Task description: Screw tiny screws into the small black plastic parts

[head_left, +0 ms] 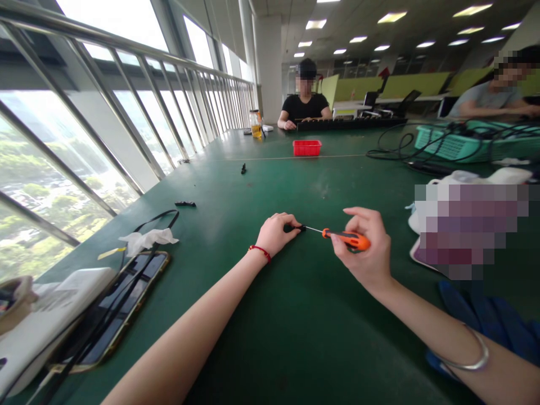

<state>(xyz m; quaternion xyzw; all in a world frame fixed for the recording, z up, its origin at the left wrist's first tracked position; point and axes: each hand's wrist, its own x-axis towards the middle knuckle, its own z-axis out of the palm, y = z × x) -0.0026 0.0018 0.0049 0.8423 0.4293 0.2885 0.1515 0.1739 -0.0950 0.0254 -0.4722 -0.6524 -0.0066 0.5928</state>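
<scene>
My left hand (276, 233) is closed around a small black part (294, 228) and rests on the green table (270, 326). My right hand (365, 253) grips an orange-handled screwdriver (348, 238). Its thin metal shaft points left and its tip touches the black part. A red string circles my left wrist and a silver bangle my right forearm.
A phone (122, 306) with a black cable and crumpled tissue (145, 241) lies at the left. Small black parts (185, 203) and a red bin (307, 147) sit farther back. Two people sit at the far end. A teal basket (455, 143) with cables is at the right.
</scene>
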